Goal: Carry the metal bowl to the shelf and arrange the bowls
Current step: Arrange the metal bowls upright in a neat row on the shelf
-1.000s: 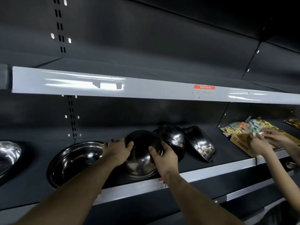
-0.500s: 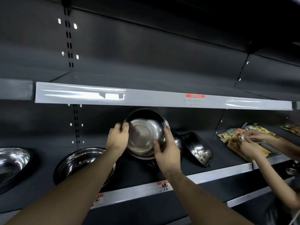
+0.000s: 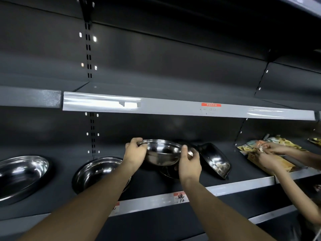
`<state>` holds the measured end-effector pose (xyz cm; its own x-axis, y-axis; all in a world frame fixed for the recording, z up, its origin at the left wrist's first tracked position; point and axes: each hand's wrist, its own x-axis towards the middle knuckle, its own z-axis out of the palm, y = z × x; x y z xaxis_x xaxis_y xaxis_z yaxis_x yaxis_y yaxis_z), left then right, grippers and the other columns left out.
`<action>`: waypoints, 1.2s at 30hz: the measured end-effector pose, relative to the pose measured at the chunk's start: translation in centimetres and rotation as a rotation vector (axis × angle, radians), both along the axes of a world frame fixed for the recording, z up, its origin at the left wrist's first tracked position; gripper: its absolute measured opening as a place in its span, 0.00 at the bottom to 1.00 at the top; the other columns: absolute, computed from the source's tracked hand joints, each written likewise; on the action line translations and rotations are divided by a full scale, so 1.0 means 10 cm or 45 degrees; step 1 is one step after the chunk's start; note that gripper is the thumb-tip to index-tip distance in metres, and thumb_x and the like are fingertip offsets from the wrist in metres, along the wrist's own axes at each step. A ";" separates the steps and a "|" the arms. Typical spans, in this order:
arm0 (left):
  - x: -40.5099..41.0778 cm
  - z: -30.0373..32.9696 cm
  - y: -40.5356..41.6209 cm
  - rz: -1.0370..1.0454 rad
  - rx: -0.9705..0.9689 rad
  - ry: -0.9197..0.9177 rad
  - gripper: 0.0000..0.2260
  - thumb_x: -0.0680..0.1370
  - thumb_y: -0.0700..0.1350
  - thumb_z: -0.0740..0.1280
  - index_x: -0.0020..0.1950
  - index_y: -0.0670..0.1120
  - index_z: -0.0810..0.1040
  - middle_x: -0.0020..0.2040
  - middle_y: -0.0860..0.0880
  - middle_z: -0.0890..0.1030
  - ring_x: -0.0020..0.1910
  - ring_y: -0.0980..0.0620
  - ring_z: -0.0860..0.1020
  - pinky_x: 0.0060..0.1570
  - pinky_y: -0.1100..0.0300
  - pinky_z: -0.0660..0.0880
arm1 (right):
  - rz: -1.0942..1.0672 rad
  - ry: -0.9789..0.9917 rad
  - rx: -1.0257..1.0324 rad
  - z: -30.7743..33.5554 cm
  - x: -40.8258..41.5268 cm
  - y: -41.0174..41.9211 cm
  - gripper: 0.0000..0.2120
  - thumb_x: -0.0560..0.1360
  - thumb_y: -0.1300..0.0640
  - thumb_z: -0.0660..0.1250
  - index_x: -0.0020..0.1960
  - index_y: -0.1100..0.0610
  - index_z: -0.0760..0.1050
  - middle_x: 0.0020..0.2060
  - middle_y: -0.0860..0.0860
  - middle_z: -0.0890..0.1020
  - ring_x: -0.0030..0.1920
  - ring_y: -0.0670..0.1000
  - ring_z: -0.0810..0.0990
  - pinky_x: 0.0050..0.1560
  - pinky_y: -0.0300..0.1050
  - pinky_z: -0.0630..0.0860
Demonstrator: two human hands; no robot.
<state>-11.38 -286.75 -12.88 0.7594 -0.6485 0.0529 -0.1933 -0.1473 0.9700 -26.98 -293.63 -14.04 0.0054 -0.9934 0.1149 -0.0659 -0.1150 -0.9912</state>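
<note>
Between shelf basins (image 3: 97,173), both hands (image 3: 134,153) (image 3: 189,162) grip the metal bowl (image 3: 161,153) above another bowl (image 3: 169,173)

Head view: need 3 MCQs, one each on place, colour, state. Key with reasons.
1. The held bowl is where?
A. over the shelf, between two bowls
B. on the top shelf
C. on the floor

2. The price tag header on the shelf edge is?
A. blue
B. red
C. green

3. The held bowl sits?
A. upside down
B. on its side
C. opening up

Key:
1 A: flat bowl to its left, tilted bowl to its right.
2 B: red strip above handwriting.
3 C: left hand and right hand grip its rim, interior visible.
</note>
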 end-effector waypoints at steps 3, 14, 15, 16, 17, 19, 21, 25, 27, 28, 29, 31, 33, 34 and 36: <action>-0.05 -0.05 0.06 -0.077 0.064 -0.097 0.23 0.78 0.42 0.63 0.74 0.50 0.68 0.69 0.46 0.66 0.62 0.46 0.74 0.62 0.63 0.65 | 0.065 -0.005 0.151 0.03 0.03 -0.01 0.17 0.77 0.55 0.66 0.64 0.60 0.73 0.42 0.52 0.82 0.28 0.51 0.83 0.39 0.49 0.85; 0.33 0.06 0.51 -0.134 0.688 -0.842 0.31 0.82 0.60 0.52 0.81 0.47 0.52 0.80 0.43 0.58 0.78 0.44 0.60 0.74 0.49 0.60 | 0.072 0.071 0.238 0.03 0.14 -0.08 0.16 0.79 0.65 0.61 0.66 0.63 0.74 0.45 0.59 0.82 0.16 0.47 0.77 0.17 0.35 0.72; 0.41 0.08 0.57 -0.112 0.794 -0.956 0.30 0.83 0.60 0.51 0.81 0.46 0.53 0.80 0.43 0.57 0.79 0.43 0.57 0.76 0.49 0.57 | 0.077 0.082 0.234 0.03 0.18 -0.08 0.17 0.79 0.65 0.60 0.66 0.63 0.74 0.47 0.60 0.82 0.15 0.46 0.76 0.16 0.35 0.72; 0.47 0.11 0.63 -0.096 0.886 -1.042 0.30 0.83 0.59 0.50 0.81 0.46 0.53 0.80 0.42 0.55 0.80 0.43 0.53 0.78 0.48 0.53 | 0.087 0.091 0.233 0.03 0.22 -0.07 0.18 0.78 0.65 0.60 0.68 0.63 0.73 0.49 0.61 0.81 0.15 0.46 0.76 0.16 0.35 0.72; 0.53 0.12 0.70 -0.084 0.957 -1.098 0.29 0.83 0.58 0.49 0.81 0.45 0.53 0.81 0.42 0.54 0.80 0.43 0.51 0.78 0.47 0.50 | 0.103 0.096 0.233 0.02 0.27 -0.05 0.20 0.79 0.65 0.59 0.70 0.62 0.72 0.50 0.60 0.80 0.15 0.46 0.76 0.16 0.35 0.72; 0.63 0.14 0.83 -0.062 1.046 -1.133 0.29 0.84 0.57 0.48 0.81 0.45 0.53 0.81 0.42 0.51 0.81 0.43 0.48 0.79 0.45 0.47 | 0.144 0.104 0.234 0.01 0.38 0.00 0.21 0.79 0.66 0.59 0.71 0.62 0.70 0.46 0.58 0.79 0.15 0.47 0.76 0.16 0.35 0.72; 0.70 0.14 0.95 -0.030 1.094 -1.112 0.28 0.84 0.57 0.48 0.81 0.45 0.51 0.82 0.42 0.50 0.81 0.43 0.46 0.79 0.44 0.46 | 0.195 0.118 0.236 0.00 0.48 0.07 0.19 0.79 0.66 0.59 0.70 0.61 0.71 0.39 0.54 0.77 0.18 0.50 0.78 0.17 0.36 0.74; 0.82 0.13 1.18 0.033 1.159 -1.075 0.28 0.84 0.56 0.47 0.81 0.45 0.50 0.82 0.43 0.49 0.81 0.42 0.46 0.78 0.43 0.46 | 0.287 0.135 0.277 -0.05 0.68 0.25 0.17 0.79 0.66 0.59 0.66 0.61 0.74 0.39 0.55 0.79 0.21 0.51 0.79 0.18 0.36 0.74; 0.88 0.11 1.30 0.059 1.187 -1.052 0.28 0.84 0.56 0.47 0.81 0.45 0.50 0.82 0.43 0.49 0.81 0.42 0.45 0.78 0.43 0.45 | 0.343 0.164 0.282 -0.09 0.77 0.34 0.16 0.78 0.66 0.59 0.64 0.61 0.76 0.48 0.61 0.83 0.23 0.52 0.81 0.18 0.34 0.73; 0.91 0.11 1.35 0.076 1.202 -1.042 0.28 0.84 0.56 0.48 0.81 0.45 0.50 0.82 0.43 0.49 0.81 0.42 0.46 0.78 0.43 0.46 | 0.371 0.167 0.286 -0.11 0.81 0.39 0.16 0.78 0.66 0.59 0.64 0.61 0.76 0.52 0.62 0.83 0.26 0.53 0.81 0.18 0.34 0.73; 0.94 0.11 1.41 0.094 1.216 -1.032 0.28 0.84 0.56 0.48 0.81 0.45 0.50 0.82 0.43 0.49 0.81 0.42 0.46 0.78 0.43 0.46 | 0.403 0.163 0.295 -0.13 0.86 0.43 0.15 0.78 0.66 0.60 0.63 0.61 0.76 0.53 0.63 0.82 0.28 0.55 0.82 0.18 0.34 0.73; 1.00 0.11 1.50 0.133 1.237 -1.016 0.28 0.83 0.56 0.48 0.81 0.45 0.51 0.82 0.43 0.50 0.81 0.42 0.47 0.78 0.43 0.47 | 0.468 0.151 0.316 -0.16 0.93 0.51 0.14 0.78 0.67 0.60 0.61 0.61 0.77 0.52 0.62 0.82 0.31 0.56 0.83 0.20 0.35 0.74; 1.06 0.11 1.58 0.159 1.251 -0.993 0.28 0.83 0.57 0.48 0.81 0.46 0.51 0.82 0.43 0.50 0.81 0.42 0.47 0.78 0.42 0.47 | 0.508 0.168 0.327 -0.20 1.00 0.58 0.13 0.77 0.67 0.60 0.58 0.61 0.78 0.49 0.61 0.83 0.31 0.56 0.84 0.21 0.36 0.76; 1.09 0.11 1.62 0.170 1.257 -0.983 0.29 0.83 0.57 0.48 0.81 0.46 0.51 0.82 0.43 0.51 0.81 0.42 0.47 0.78 0.42 0.47 | 0.524 0.184 0.334 -0.23 1.03 0.60 0.12 0.77 0.67 0.60 0.57 0.61 0.78 0.48 0.60 0.83 0.31 0.56 0.84 0.22 0.37 0.77; 1.13 0.09 1.70 0.187 1.273 -0.972 0.29 0.83 0.57 0.48 0.81 0.46 0.51 0.81 0.43 0.50 0.81 0.42 0.47 0.78 0.42 0.47 | 0.544 0.217 0.349 -0.27 1.08 0.65 0.11 0.77 0.67 0.60 0.56 0.61 0.78 0.45 0.59 0.83 0.28 0.55 0.84 0.23 0.38 0.78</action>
